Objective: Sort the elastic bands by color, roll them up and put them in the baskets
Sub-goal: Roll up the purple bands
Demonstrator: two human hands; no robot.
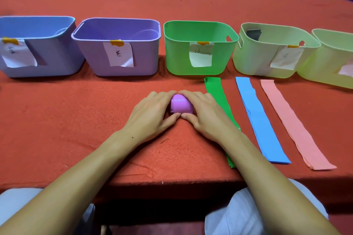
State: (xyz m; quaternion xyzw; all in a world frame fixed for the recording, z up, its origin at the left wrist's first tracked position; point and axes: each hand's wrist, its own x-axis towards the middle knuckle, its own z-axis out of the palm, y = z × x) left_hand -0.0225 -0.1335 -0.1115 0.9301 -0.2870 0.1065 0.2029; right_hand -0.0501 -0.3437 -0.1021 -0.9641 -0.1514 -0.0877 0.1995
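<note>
So the red table (76, 120) carries a row of baskets along its far side, and the purple basket (118, 47) sits left of middle, well apart from my hands. Flat green (219, 99), blue (257, 120) and pink (292, 120) bands lie toward the right edge, still unrolled. Near the front edge my left hand (150, 114) and right hand (206, 114) both curl their fingers around the purple roll (180, 104), which looks finished. Next up, I reckon: lift it without letting it spring open, and drop it in the purple basket.
</note>
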